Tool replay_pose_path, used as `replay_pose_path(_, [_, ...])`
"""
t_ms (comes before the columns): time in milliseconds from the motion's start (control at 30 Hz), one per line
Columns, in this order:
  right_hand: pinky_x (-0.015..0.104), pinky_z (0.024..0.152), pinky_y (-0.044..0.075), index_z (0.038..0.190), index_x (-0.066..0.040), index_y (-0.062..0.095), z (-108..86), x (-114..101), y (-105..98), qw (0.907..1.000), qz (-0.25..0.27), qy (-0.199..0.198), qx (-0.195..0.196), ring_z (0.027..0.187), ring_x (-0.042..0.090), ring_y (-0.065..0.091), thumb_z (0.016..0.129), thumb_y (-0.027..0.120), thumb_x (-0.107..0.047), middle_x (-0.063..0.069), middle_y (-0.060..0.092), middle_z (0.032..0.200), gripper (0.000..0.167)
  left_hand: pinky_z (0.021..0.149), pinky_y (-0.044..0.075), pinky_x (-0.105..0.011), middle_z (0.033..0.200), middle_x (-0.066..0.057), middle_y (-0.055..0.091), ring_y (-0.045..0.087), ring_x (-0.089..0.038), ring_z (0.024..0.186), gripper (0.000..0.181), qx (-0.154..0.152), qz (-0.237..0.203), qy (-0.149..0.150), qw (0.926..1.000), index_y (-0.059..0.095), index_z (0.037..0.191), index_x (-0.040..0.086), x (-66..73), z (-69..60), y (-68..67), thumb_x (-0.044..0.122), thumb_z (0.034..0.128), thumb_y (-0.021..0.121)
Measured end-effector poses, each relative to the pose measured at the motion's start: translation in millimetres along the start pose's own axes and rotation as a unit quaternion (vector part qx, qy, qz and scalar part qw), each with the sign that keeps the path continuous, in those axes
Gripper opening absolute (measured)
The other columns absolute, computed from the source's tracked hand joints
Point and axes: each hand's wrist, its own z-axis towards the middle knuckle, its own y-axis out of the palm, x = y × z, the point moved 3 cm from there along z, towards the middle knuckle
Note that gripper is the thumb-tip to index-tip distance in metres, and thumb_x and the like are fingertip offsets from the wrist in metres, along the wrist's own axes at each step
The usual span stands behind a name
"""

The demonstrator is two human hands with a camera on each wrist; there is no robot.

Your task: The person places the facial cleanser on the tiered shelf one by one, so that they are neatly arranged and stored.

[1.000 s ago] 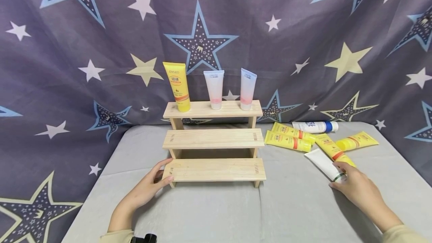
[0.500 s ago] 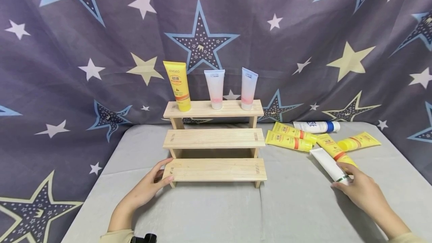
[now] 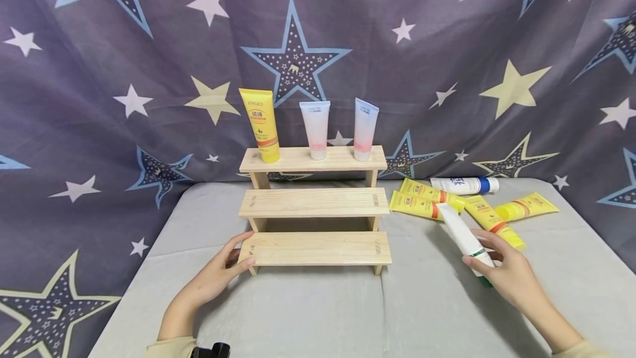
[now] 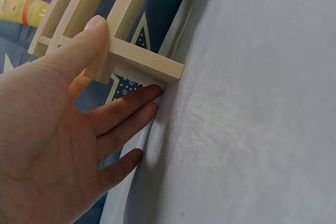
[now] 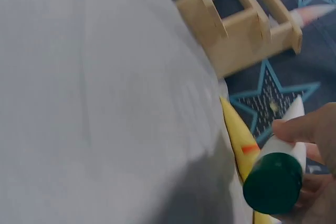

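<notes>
My right hand (image 3: 512,272) grips a white squeeze tube (image 3: 459,231) near its cap end, thumb on one side and fingers on the other. The tube is raised off the table and tilted, crimped end up; its dark green cap (image 5: 273,183) faces the right wrist camera. My left hand (image 3: 211,278) holds the left end of the lowest step of a three-step wooden stand (image 3: 315,250). In the left wrist view, the thumb lies on the board and the other fingers extend beside the leg. On the top step stand a yellow tube (image 3: 261,126) and two pink-and-white tubes (image 3: 315,130).
Several yellow tubes (image 3: 529,207) lie in a loose group on the right side of the grey cloth-covered table (image 3: 318,314). A white tube with a blue cap (image 3: 462,185) lies behind them. A star-patterned curtain (image 3: 412,70) hangs at the back.
My right hand has lifted the white tube off the table and moved it left, its crimped end now in front of the yellow tubes. My left hand stays on the stand.
</notes>
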Motion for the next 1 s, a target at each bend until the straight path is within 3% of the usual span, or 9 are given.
replay_pose_path(267, [0.017,0.067,0.05,0.132,-0.007,0.06,-2.8,-36,18,0.9979,0.05,-0.037,0.022,0.089,-0.007,0.057,0.082,0.082,-0.01,0.017,0.065,0.119,0.055,0.104,0.036,-0.059,0.141,-0.025,0.05,0.049,-0.037,0.129,0.063,0.004,0.005,-0.003,1.0,0.03,0.154,0.027,-0.1,1.8,0.2,0.04,0.0993,0.06])
replay_pose_path(500, [0.024,0.065,0.054,0.136,-0.015,0.058,-10.5,-73,27,0.9928,0.102,-0.06,0.016,0.094,-0.002,0.061,0.086,0.079,-0.008,0.008,0.063,0.121,0.054,0.104,0.036,-0.059,0.142,-0.025,0.048,0.048,-0.037,0.13,0.064,0.0,0.006,-0.005,1.0,0.029,0.154,0.028,1.8,3.1,-0.9,0.04,0.0994,0.059])
replay_pose_path(733, [0.024,0.073,0.053,0.135,-0.011,0.058,-10.7,-104,42,0.9829,0.152,-0.105,0.006,0.103,0.0,0.06,0.086,0.076,-0.001,0.009,0.062,0.127,0.053,0.103,0.037,-0.059,0.142,-0.025,0.048,0.048,-0.037,0.129,0.064,0.001,0.006,-0.005,1.0,0.028,0.154,0.028,2.1,3.1,-1.8,0.041,0.0995,0.059])
replay_pose_path(1000, [0.029,0.072,0.054,0.135,-0.014,0.057,-5.4,-125,67,0.969,0.211,-0.125,-0.03,0.103,0.007,0.062,0.086,0.076,-0.001,0.004,0.063,0.127,0.053,0.103,0.037,-0.059,0.141,-0.025,0.049,0.049,-0.038,0.129,0.063,0.004,0.002,-0.002,1.0,0.03,0.154,0.026,1.1,-0.1,-1.5,0.039,0.0996,0.059])
